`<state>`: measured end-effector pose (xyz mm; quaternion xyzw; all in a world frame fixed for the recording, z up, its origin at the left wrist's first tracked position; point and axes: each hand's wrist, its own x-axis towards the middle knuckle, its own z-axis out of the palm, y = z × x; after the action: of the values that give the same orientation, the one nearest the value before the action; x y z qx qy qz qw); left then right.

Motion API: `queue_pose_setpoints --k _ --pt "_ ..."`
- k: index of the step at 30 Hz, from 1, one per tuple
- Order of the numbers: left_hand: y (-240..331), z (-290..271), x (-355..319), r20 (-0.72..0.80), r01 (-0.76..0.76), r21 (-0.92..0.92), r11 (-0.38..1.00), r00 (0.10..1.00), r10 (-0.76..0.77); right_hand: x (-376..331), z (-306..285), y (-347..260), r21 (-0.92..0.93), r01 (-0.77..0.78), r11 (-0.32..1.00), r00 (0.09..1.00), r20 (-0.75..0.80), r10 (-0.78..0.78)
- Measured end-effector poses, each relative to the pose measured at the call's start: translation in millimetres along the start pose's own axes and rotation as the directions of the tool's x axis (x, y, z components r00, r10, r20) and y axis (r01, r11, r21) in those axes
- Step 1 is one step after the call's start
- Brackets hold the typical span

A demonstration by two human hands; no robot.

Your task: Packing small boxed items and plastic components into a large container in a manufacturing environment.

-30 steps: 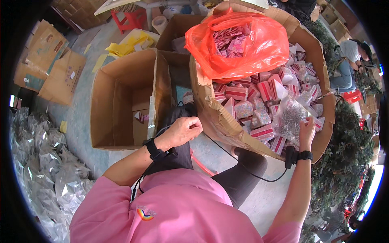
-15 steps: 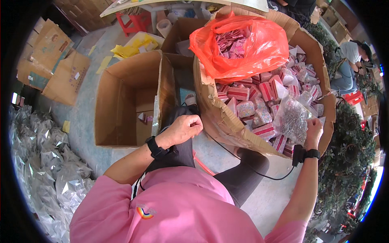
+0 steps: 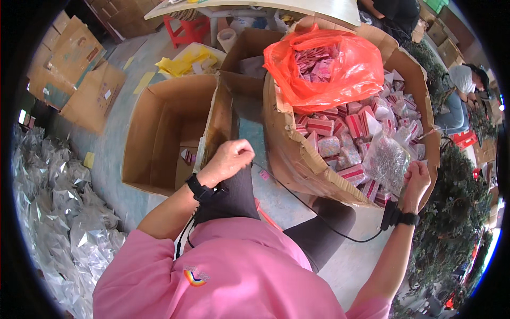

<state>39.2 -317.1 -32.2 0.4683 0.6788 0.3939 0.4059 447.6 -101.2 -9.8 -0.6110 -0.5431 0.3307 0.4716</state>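
My left hand (image 3: 229, 159) is curled closed above my left thigh, beside the right wall of an open cardboard box (image 3: 151, 133). Whatever its fingers may hold is hidden. At the front right of a large carton (image 3: 297, 159), my right hand (image 3: 417, 183) pinches the edge of a clear plastic bag (image 3: 386, 164) of small silvery bits. That bag rests on a heap of pink-and-white wedge-shaped packets (image 3: 351, 123). An orange-red plastic bag (image 3: 340, 80) on top of the heap holds small pink packets (image 3: 319, 63).
A cable (image 3: 297, 196) runs across my lap to the right wrist. A pink scrap (image 3: 264, 174) lies on the floor. Silvery pointed wrappings (image 3: 69, 212) fill the left side; dark green foliage (image 3: 446, 212) stands right. Behind are a yellow-filled tray (image 3: 188, 59) and a table (image 3: 255, 4).
The whole view has shifted, so the cartons sit slightly further right. My right hand is a little lower, at the clear bag's edge. A pink scrap on the floor now shows.
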Motion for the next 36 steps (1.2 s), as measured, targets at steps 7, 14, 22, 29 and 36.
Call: queue_pose_setpoints --k 7,14,22,29,36 --pt "-88 -49 -8 -0.598 0.1 0.089 0.991 0.801 -0.028 -56 77 -62 0.368 0.042 0.929 0.979 0.169 -0.111" --pt "-130 -60 -17 -0.613 0.268 -0.114 0.957 0.739 -0.28 53 53 -26 -0.479 0.177 0.86 0.955 0.295 -0.032" --pt "-147 -45 -16 -0.443 0.506 -0.35 0.788 0.651 -0.616 72 57 -77 -0.697 -0.01 0.717 0.926 0.264 0.27" --pt "-128 -25 -21 -0.415 0.62 -0.018 0.785 0.709 -0.57 -70 160 -131 -0.275 -0.247 0.929 0.623 0.69 0.369" --pt "-124 -44 -60 -0.423 0.546 0.374 0.75 0.82 -0.386 -216 323 76 -0.399 -0.565 0.722 0.151 0.811 0.566"
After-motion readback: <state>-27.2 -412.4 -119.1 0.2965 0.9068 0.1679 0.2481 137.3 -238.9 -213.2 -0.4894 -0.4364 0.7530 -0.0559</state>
